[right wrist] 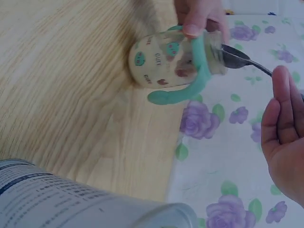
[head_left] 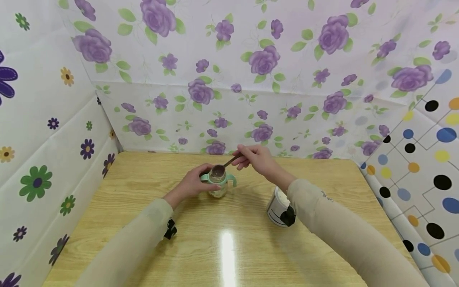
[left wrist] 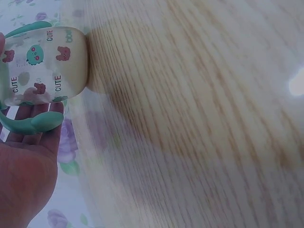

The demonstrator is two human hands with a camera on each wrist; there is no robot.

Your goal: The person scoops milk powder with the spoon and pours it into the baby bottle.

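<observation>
A clear baby bottle with mint-green handles and printed cartoon faces stands uncapped on the table. My left hand grips it from the left, thumb across the front and fingers behind, as the left wrist view shows. Pale contents show near its base in the left wrist view. My right hand pinches a dark metal spoon by its handle, above and right of the bottle. The spoon's bowl is at the bottle's mouth, tilted down toward it. The neck is see-through.
An open white canister with pale powder inside stands under my right forearm, to the right of the bottle. The wooden table meets a flowered cloth wall at its far edge. Patterned cloths hang at both sides.
</observation>
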